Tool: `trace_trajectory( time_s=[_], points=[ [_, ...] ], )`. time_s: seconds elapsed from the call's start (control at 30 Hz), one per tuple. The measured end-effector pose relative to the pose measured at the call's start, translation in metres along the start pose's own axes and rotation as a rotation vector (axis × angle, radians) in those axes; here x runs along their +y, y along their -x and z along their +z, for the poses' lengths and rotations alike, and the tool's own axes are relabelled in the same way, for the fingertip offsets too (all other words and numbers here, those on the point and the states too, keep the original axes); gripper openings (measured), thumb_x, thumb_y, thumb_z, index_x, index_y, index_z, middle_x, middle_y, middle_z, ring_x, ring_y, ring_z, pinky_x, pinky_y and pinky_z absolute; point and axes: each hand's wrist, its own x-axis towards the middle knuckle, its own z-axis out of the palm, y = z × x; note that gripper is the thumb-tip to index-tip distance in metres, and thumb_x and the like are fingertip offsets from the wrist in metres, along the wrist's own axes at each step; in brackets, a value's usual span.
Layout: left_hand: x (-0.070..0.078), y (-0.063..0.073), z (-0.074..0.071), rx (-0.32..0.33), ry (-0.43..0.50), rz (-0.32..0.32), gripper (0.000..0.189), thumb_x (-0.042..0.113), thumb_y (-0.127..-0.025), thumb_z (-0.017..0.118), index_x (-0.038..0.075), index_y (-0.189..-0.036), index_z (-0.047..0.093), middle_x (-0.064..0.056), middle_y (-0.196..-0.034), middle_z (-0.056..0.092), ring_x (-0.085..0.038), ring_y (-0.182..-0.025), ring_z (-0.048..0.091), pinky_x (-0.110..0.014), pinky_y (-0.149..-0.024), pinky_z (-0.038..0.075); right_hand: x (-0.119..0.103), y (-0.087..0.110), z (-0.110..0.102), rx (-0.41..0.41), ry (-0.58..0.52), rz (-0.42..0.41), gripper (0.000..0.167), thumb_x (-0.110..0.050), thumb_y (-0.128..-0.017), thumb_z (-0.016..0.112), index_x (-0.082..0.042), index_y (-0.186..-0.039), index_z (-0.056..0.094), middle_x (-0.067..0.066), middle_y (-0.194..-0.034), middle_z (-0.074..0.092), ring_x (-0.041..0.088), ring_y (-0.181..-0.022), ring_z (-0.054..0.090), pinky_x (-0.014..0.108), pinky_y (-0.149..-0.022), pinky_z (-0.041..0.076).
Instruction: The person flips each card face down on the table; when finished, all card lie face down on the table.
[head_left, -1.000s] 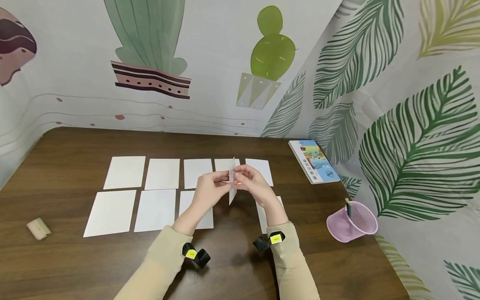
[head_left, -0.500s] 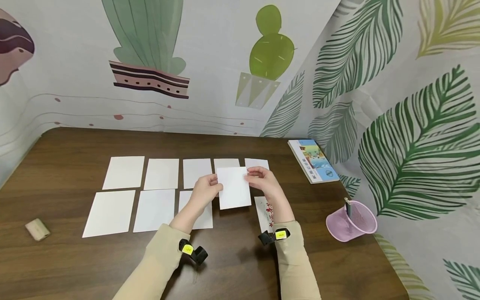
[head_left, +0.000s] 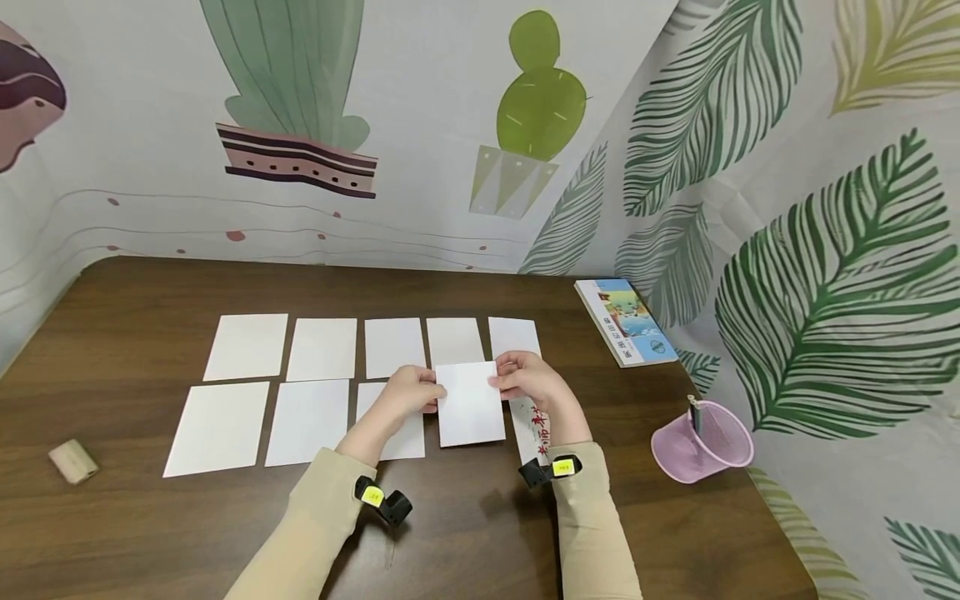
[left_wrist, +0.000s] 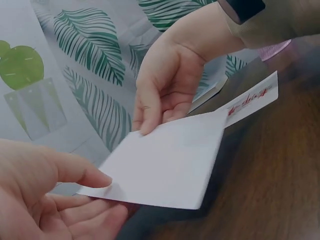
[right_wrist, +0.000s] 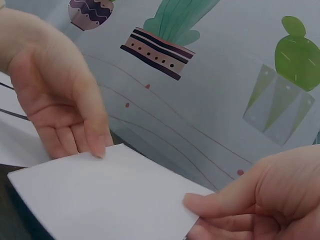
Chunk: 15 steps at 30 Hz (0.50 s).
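Both hands hold one white paper card [head_left: 471, 406] by its opposite side edges, its blank face up. My left hand [head_left: 403, 396] pinches the left edge, thumb on top and fingers beneath, as the left wrist view shows. On the other edge my right hand [head_left: 536, 385] pinches it the same way; its thumb lies on the card [right_wrist: 125, 195] in the right wrist view. The card is raised over the table, tilted in the left wrist view. Partly behind my right hand lies a card with red handwritten characters [head_left: 534, 429].
Several blank white cards lie in two rows, among them one at the back left [head_left: 246, 347] and one at the front left [head_left: 216, 429]. A book [head_left: 626, 322] lies at the back right. A pink mesh pen cup [head_left: 701, 442] stands right. A beige block [head_left: 73, 462] lies left.
The card was edge-on between the hands, then turned its blank face toward the head camera. Both hands have since lowered it toward the front. The red-lettered card has come into view.
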Motion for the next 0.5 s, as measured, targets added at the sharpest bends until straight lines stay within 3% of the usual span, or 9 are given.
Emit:
trace_trajectory(
  time_s=[0.2,0.5],
  points=[
    [0.001,0.002,-0.008,0.013,-0.038,-0.028,0.039,0.007,-0.090,0.060,-0.014,-0.123,0.057,-0.024,-0.104,0.069,-0.017,-0.077,0.071,-0.027,-0.072,0.059,0.004,-0.001,0.002,-0.026,0.059,0.026,0.025,0.004,-0.086,0.066,0.010,-0.107,0.053,0.001,-0.079,0.055,0.011,-0.067,0.059,0.024,-0.065,0.058],
    [0.003,0.003,-0.017,0.022,-0.046,-0.031,0.036,0.009,-0.092,0.060,-0.015,-0.119,0.060,-0.023,-0.100,0.071,-0.021,-0.081,0.072,-0.029,-0.075,0.060,0.005,-0.003,0.009,-0.004,0.117,0.055,0.023,0.003,-0.085,0.068,0.010,-0.102,0.054,0.003,-0.075,0.057,0.010,-0.061,0.059,0.023,-0.062,0.057]
  ],
)
